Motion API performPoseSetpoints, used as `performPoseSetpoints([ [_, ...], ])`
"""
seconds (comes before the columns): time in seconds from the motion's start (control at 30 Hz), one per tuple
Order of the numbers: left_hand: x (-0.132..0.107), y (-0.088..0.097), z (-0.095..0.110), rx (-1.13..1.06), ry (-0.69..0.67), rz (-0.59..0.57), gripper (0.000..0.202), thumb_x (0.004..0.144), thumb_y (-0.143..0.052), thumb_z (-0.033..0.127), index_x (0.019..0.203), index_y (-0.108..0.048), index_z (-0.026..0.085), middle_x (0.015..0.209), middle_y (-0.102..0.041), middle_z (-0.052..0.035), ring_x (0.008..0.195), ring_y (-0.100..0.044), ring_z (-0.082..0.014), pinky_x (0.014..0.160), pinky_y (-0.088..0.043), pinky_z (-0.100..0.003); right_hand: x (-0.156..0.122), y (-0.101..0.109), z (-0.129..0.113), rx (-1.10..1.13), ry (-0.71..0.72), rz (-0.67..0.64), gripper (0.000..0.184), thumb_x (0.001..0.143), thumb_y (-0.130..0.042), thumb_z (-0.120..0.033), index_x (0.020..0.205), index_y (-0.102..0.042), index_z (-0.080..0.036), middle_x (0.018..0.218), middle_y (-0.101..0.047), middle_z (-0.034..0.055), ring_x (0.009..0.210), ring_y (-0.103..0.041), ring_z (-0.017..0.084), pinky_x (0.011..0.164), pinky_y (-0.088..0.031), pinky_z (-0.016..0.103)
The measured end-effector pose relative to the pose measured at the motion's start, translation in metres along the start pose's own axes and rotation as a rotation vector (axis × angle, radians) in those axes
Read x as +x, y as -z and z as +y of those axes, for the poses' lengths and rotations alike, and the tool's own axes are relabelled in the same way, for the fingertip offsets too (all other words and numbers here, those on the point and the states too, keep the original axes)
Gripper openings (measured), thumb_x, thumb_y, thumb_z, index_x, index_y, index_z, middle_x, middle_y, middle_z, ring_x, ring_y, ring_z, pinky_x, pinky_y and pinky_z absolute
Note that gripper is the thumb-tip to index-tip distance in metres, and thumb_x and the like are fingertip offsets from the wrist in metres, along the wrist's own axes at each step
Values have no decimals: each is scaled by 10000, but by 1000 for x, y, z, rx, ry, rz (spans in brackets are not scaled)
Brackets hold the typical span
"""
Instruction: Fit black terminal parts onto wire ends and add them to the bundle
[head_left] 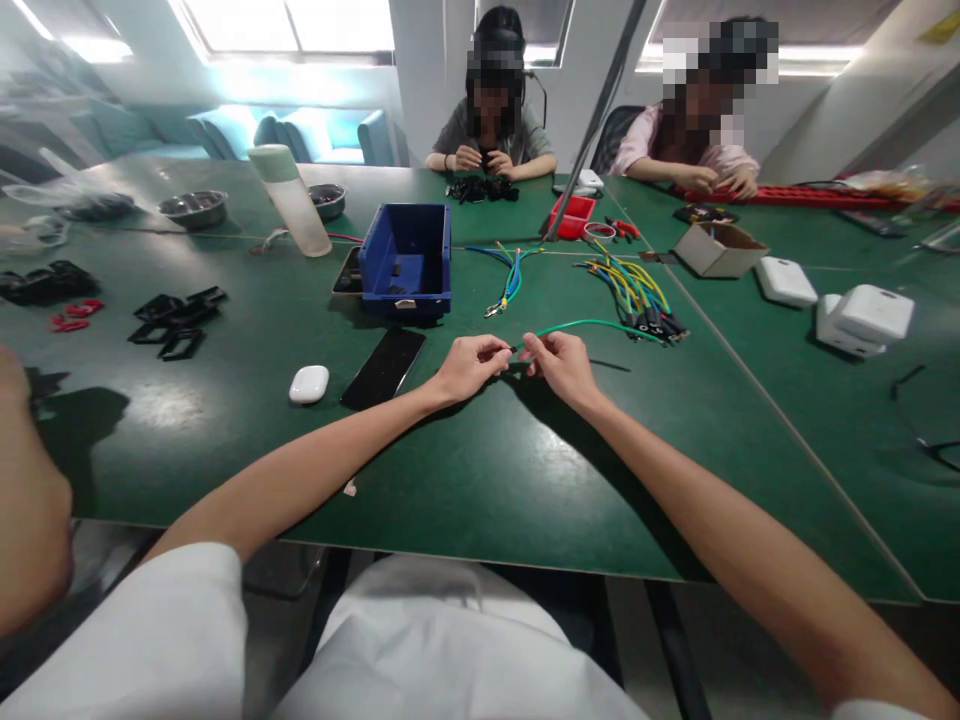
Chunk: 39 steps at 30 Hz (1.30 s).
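Both hands meet above the green table [525,500], close to its middle. My right hand [559,365] pinches a green wire [592,323] near one end, and the wire arcs away to the right toward the wire bundle. My left hand [474,368] is closed in a pinch at a small dark piece on that same end; its exact kind is too small to tell. Beyond the hands lie a few blue and green wires [514,270] with metal ends. A bundle of yellow, blue and green wires [630,285] with black ends rests to the right.
A blue bin [409,265], a black phone [385,368] and a white case [309,384] stand left of my hands. Further off are a bottle [292,205], black plastic parts [176,318], a cardboard box [720,250] and white boxes [862,315]. Two people [491,110] work across the table.
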<state>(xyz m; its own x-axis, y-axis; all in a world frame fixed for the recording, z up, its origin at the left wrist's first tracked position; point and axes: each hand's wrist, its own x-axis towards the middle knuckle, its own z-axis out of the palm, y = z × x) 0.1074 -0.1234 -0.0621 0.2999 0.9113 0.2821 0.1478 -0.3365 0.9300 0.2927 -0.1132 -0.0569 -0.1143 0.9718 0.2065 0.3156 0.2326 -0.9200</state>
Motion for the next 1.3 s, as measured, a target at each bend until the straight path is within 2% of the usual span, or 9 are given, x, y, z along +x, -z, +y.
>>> performPoseSetpoints([
  [0.23,2,3,-3,-7,21,57,238,858,-611,340,902,-686,119,734,-697,-53,627,-638,-132,611,-519,-252,-11,5,-26,-253,229,122,436,914,-533,-539,702,-652,-178,633,-680,49,503,-605,158,526,-436,279],
  [0.37,2,3,-2,-23,29,73,233,861,-611,329,905,-683,112,733,-694,-54,615,-631,-128,607,-505,-248,-16,2,-28,-438,320,134,415,927,-523,-500,686,-648,-185,574,-647,41,492,-579,158,562,-424,294],
  [0.43,2,2,1,-24,15,100,231,870,-603,324,912,-682,111,742,-698,-56,635,-642,-135,622,-508,-253,-17,-1,-25,-426,276,127,413,926,-513,-514,724,-660,-184,615,-668,53,516,-594,170,574,-442,302],
  [0.57,-5,-3,9,114,-74,142,221,896,-575,316,955,-685,134,826,-728,-63,736,-671,-168,685,-516,-281,-17,-7,-21,-165,92,87,417,885,-546,-575,874,-664,-176,795,-721,80,587,-645,189,565,-492,304],
  [0.73,-16,-12,14,386,-227,85,166,918,-545,283,946,-672,180,912,-732,-55,812,-672,-181,740,-498,-295,-16,-7,-24,76,22,64,411,853,-594,-559,944,-654,-162,677,-658,28,567,-614,162,520,-483,269],
  [0.83,-20,-15,12,540,-274,81,127,914,-543,265,891,-643,191,876,-707,-53,811,-657,-187,759,-490,-305,-16,-6,-27,105,8,21,415,846,-605,-534,999,-652,-152,635,-633,7,547,-595,150,510,-479,258],
  [0.93,-20,-16,10,676,-317,90,105,912,-542,248,873,-620,188,842,-678,-54,811,-636,-194,769,-480,-315,-14,-4,-26,77,2,7,404,840,-614,-523,973,-660,-144,620,-616,2,536,-585,145,507,-477,256],
  [1.07,-19,-15,12,715,-333,83,134,935,-527,268,887,-617,180,849,-669,-57,811,-622,-193,755,-476,-314,-10,-3,-22,106,-3,-1,378,830,-633,-499,943,-662,-139,708,-652,26,556,-591,131,517,-485,251],
  [1.3,-18,-13,13,648,-272,17,187,917,-573,290,1054,-643,184,975,-695,-66,858,-640,-195,773,-505,-315,-1,1,-9,145,-43,46,535,791,-657,-464,1202,-558,-135,661,-661,-5,579,-629,153,529,-505,260],
])
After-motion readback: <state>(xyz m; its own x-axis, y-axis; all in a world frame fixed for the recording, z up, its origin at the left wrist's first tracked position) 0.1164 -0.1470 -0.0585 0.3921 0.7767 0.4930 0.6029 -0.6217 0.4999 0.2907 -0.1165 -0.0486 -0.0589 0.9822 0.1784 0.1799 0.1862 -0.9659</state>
